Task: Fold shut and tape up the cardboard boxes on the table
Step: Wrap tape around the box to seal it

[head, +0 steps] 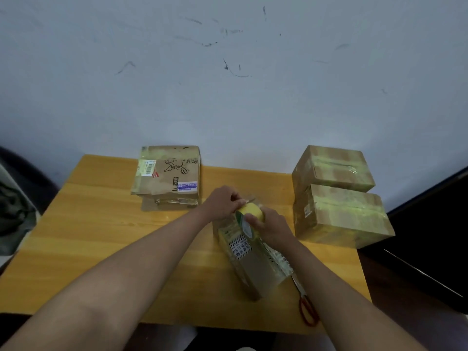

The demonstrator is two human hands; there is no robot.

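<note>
- Our right hand (269,225) curls its fingers around a yellowish roll of tape (250,214), held at the far end of the box we are working on.
- Our left hand (222,201) pinches what looks like the loose end of the tape, fingers drawn together just beside the roll.
- That cardboard box (253,259) lies near the table's middle, its top glossy with tape and showing a striped printed label.
- Red-handled scissors (307,309) lie at the near right edge, partly under the box and our forearm.
- Two taped boxes (336,196) sit at the right, one behind the other.
- At the far left sits a pile of flattened boxes (168,176) with printed drawings and shipping labels.
- We see a yellow wooden table (101,236) pushed against a pale, scuffed wall (228,72), with dark furniture on either side.
</note>
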